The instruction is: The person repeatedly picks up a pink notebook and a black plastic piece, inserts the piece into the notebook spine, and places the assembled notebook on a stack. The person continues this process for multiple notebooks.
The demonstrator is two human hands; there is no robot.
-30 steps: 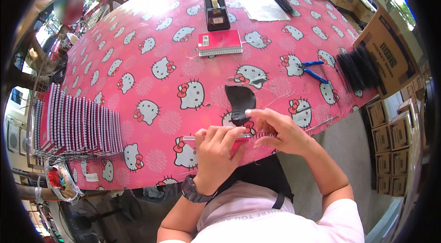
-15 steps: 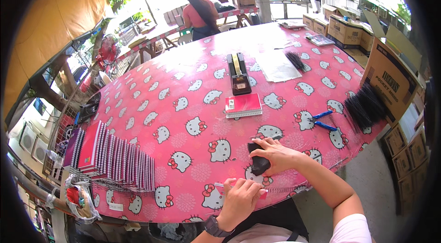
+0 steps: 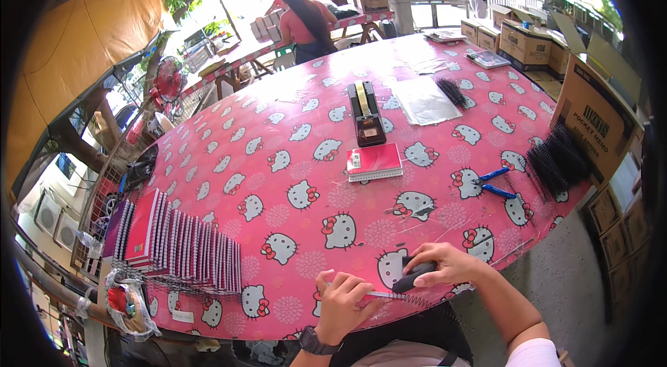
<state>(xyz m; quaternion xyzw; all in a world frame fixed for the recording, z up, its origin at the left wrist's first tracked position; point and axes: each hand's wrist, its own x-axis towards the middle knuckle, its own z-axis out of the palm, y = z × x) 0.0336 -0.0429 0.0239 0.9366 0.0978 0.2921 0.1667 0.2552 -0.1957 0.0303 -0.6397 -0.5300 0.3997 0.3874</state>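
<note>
Binding step: left hand (image 3: 342, 297) pinches end of spiral coil (image 3: 406, 297) at near edge of surface (image 3: 278, 159); right hand (image 3: 445, 264) curls closed over black cover (image 3: 415, 275). Next move likely calls for steady coil alignment with cover edge.

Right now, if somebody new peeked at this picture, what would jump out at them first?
The big pink tablecloth covered in white cartoon cats fills nearly the whole view. At its left edge stands a long row of spiral-bound notebooks with pink and red covers. At the near edge, the left hand and right hand work on a small black piece with a thin wire coil.
</note>
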